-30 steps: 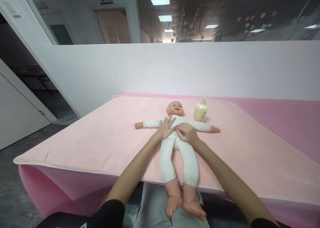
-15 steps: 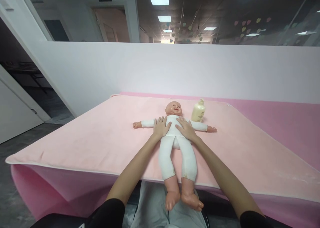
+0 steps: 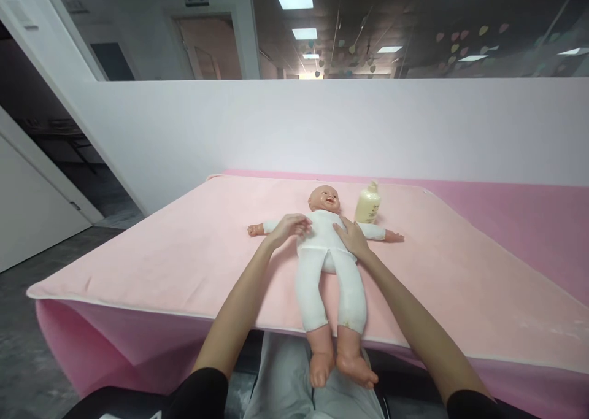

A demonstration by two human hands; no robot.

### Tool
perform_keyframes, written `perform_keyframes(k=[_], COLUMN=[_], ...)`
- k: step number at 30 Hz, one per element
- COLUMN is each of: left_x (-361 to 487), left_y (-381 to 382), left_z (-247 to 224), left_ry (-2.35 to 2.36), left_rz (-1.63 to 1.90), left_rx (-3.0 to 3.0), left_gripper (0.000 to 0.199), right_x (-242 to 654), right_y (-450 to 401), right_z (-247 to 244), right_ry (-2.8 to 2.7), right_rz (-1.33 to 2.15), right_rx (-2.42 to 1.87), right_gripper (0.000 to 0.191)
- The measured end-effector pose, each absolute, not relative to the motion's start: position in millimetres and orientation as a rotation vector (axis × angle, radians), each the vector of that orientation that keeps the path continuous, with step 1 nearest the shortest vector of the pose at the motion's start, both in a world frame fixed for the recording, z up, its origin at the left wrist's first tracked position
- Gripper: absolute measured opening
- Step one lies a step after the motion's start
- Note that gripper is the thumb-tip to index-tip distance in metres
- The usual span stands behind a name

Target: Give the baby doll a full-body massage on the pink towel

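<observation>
A baby doll (image 3: 322,241) in a white cloth body lies on its back with its head away from me. Its arms are spread and its feet hang past the near table edge. Beside the doll's chest, on the left, my left hand (image 3: 289,227) is turned on its side with the fingers loosely bent; it holds nothing. My right hand (image 3: 353,238) rests on the doll's right-hand side with fingers stretched out over the torso. Just behind the doll's outstretched arm stands a pale yellow bottle (image 3: 368,204), upright.
A light pink cloth (image 3: 161,259) covers the table, over a darker pink cover (image 3: 529,222). Behind it rises a white wall (image 3: 322,124) with a window above. A white door (image 3: 37,204) is at the left.
My left hand has come off the doll's chest, moving slightly left and turning on its side with the fingers bending. My right hand has shifted slightly outward but stays on the torso.
</observation>
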State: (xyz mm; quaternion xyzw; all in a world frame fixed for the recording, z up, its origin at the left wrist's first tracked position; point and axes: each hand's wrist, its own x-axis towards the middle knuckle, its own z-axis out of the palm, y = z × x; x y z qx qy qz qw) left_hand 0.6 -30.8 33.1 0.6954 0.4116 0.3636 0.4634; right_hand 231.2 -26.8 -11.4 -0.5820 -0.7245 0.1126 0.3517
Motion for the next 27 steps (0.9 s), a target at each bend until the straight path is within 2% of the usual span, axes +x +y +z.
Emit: perform_keyframes(k=[2, 7, 11, 15, 18, 22, 24, 27], left_x=[20, 48, 46, 44, 41, 35, 33, 34], left_y=[-43, -63, -59, -45, -35, -25, -23, -23], left_z=[32, 24, 24, 18, 8, -2, -4, -5], left_ry=[0.839, 0.763, 0.912, 1.131, 1.355, 1.568, 1.613, 1.691], left_rz=[0.747, 0.749, 0.587, 0.552, 0.609, 0.712, 0.742, 0.771], left_rx=[1.767, 2.272, 2.549, 2.569, 2.52, 2.431, 2.408, 2.372], left_gripper=[0.038, 0.028, 0.034, 0.044, 0.051, 0.052, 0.052, 0.053], right_x=[232, 233, 233, 232, 229, 217, 211, 208], right_y=[-25, -22, -20, -26, -41, -62, -65, -57], right_z=[-13, -18, -21, -18, -6, 11, 15, 11], right_ry=[-1.875, -1.867, -1.847, -1.754, -1.787, -2.034, -2.129, -2.179], right_rz=[0.279, 0.256, 0.26, 0.213, 0.195, 0.47, 0.573, 0.511], right_rx=[-1.488, -1.447, -1.452, -1.399, -1.164, -0.865, -0.837, -0.976], right_gripper=[0.053, 0.051, 0.05, 0.046, 0.038, 0.029, 0.026, 0.029])
